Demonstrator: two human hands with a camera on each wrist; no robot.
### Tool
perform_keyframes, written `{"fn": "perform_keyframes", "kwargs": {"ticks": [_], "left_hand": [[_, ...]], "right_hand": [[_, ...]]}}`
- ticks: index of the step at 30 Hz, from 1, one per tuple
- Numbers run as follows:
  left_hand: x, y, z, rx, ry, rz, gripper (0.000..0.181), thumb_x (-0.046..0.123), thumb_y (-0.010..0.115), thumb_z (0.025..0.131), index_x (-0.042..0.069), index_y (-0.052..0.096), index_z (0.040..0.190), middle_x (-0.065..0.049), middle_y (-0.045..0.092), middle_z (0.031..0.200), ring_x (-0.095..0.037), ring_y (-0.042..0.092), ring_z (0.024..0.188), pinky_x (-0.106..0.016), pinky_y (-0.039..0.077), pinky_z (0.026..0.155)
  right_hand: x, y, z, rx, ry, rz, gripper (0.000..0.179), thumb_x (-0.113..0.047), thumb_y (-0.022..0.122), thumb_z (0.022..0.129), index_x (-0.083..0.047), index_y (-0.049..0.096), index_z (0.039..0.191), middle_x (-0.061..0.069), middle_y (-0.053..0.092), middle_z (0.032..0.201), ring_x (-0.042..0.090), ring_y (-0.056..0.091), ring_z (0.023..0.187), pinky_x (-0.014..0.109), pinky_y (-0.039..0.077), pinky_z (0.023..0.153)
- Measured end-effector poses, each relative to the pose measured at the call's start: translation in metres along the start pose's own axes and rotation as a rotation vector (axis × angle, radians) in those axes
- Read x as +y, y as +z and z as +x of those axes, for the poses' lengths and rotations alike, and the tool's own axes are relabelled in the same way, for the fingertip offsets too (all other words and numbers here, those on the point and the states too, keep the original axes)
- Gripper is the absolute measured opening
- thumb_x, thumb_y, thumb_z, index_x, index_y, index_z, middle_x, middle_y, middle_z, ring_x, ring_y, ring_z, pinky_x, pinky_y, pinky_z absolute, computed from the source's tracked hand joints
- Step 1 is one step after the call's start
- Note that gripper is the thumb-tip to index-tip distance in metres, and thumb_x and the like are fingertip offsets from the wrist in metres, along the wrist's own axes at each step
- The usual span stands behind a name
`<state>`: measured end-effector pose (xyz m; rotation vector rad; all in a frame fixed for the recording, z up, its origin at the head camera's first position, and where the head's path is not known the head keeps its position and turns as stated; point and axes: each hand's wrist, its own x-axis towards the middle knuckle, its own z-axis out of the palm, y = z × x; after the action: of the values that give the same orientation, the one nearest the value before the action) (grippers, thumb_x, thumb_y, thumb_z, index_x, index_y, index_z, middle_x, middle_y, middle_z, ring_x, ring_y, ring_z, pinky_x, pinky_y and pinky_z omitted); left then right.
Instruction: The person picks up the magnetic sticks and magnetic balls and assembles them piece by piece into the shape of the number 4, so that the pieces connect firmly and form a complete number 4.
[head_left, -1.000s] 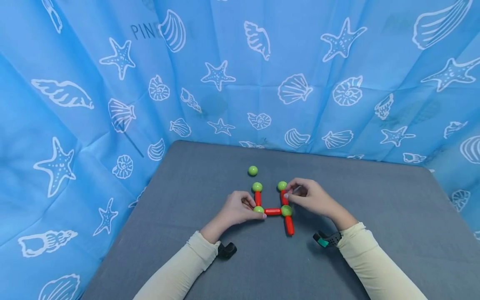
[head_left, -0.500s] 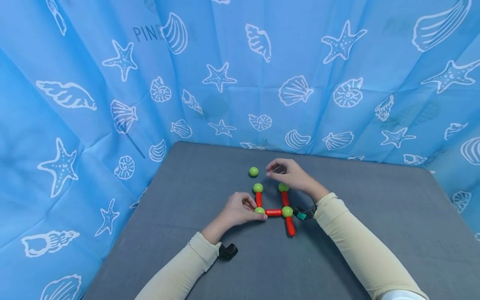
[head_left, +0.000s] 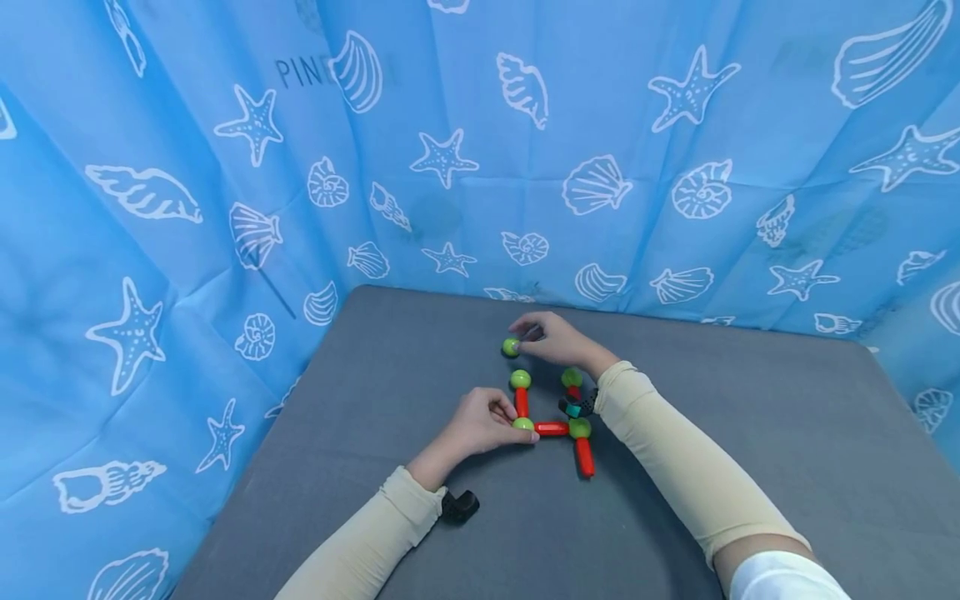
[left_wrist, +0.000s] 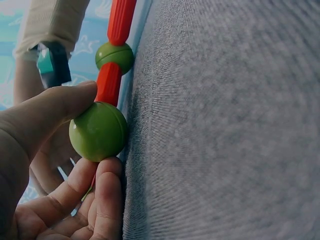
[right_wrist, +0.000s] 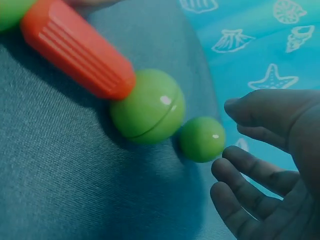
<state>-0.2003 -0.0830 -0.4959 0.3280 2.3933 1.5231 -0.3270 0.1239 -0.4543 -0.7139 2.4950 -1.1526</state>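
My left hand (head_left: 483, 423) pinches the green ball (left_wrist: 98, 132) at the left corner of a joined figure of red rods and green balls. From that corner, one red rod (head_left: 522, 402) runs back to a green ball (head_left: 521, 379). Another red rod (head_left: 552, 428) leads right to a second corner ball (head_left: 580, 428). My right hand (head_left: 555, 338) reaches over the figure to a loose green ball (head_left: 511, 347) beyond it. In the right wrist view its fingers are spread beside that loose ball (right_wrist: 202, 139), seemingly not gripping it.
Off the right corner ball, a red rod (head_left: 585, 457) points toward me. The far right ball (head_left: 572, 377) and its rod are partly covered by the right wristband (head_left: 577, 406). Behind the grey table (head_left: 750, 400) hangs a blue curtain (head_left: 450, 208) with sea prints.
My right hand has left the far right rod and ball and moved back and left to the loose green ball. The left hand stays on its corner ball.
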Motion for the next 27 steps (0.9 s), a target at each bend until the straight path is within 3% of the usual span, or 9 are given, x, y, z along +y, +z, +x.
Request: {"fn": "perform_keyframes", "kwargs": {"ticks": [13,27], "left_hand": [[-0.001,0.001,0.002,-0.005,-0.002,-0.012,0.034,0.031,0.096,0.079,0.012,0.070,0.088,0.002,0.068,0.082,-0.011,0.066,0.073,-0.026,0.054,0.066],[0.001,-0.001,0.000,-0.014,-0.014,-0.016,0.033,0.030,0.095,0.080,0.011,0.069,0.088,0.002,0.067,0.083,-0.010,0.065,0.074,-0.026,0.053,0.067]], "right_hand": [[0.005,0.007,0.016,-0.043,0.020,-0.106,0.036,-0.014,0.069,0.103,-0.004,0.066,0.137,0.020,0.066,0.136,0.036,0.065,0.124,0.048,0.058,0.096],[0.007,0.006,0.016,-0.034,0.001,-0.090,0.036,-0.016,0.070,0.103,-0.003,0.066,0.136,0.021,0.065,0.135,0.040,0.065,0.126,0.049,0.058,0.099]]}}
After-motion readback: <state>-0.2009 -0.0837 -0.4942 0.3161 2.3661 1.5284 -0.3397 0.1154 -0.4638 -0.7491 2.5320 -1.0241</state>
